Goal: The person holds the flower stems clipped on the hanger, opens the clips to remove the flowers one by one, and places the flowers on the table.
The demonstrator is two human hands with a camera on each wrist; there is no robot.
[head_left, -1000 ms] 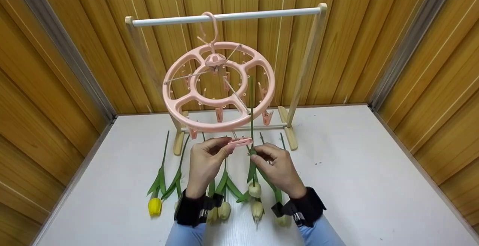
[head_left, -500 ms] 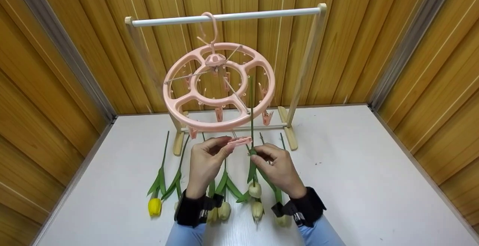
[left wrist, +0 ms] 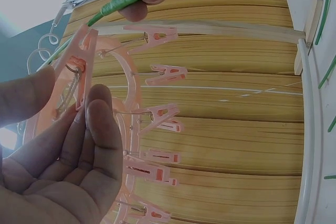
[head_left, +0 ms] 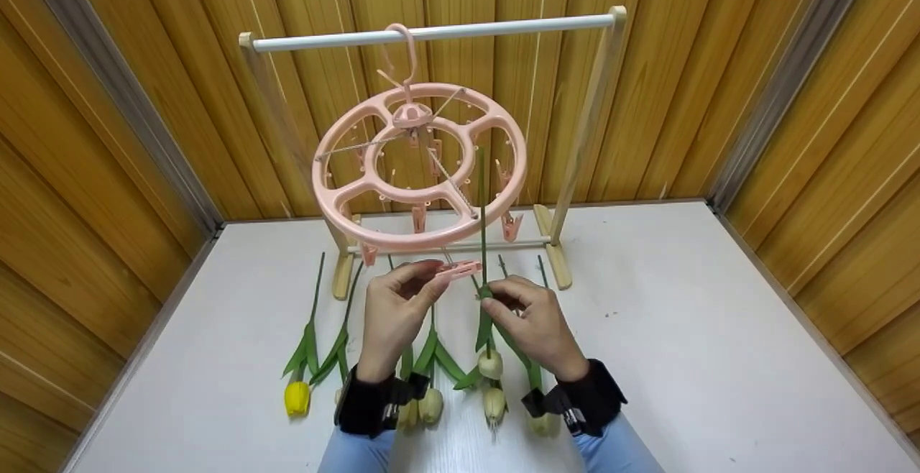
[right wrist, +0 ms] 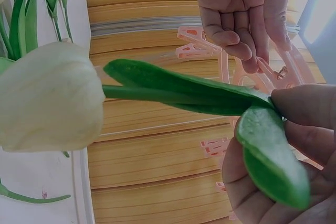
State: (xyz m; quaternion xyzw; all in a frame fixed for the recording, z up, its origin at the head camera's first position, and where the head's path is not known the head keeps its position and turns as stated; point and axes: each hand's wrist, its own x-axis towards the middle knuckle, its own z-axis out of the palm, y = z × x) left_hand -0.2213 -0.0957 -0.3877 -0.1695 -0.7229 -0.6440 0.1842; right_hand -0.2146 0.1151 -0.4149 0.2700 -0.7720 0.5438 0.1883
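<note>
My left hand (head_left: 395, 315) pinches a pink clothespin (head_left: 458, 269) between thumb and fingers. It belongs to a round pink clip hanger (head_left: 330, 203). My right hand (head_left: 535, 322) grips a white artificial tulip (head_left: 489, 364) where its green leaves (right wrist: 184, 90) join the stem. The flower points down, and its bare stem (head_left: 484, 243) rises in front of the hanger's rim. In the left wrist view, the tips of the clothespin (left wrist: 84, 40) are right at the stem, just above the leaves.
The hanger hangs from the white bar (head_left: 503, 28) of a wooden-footed stand. Other pink clothespins (head_left: 511, 227) dangle around it. Below lie a yellow tulip (head_left: 297, 399) and several white ones (head_left: 430, 405) on the white table (head_left: 683, 329). Wood-look panels (head_left: 668, 99) enclose the back and sides.
The hanger and the clothespin have shifted very slightly to the left. Both hands keep their places and their hold on the clothespin and the tulip.
</note>
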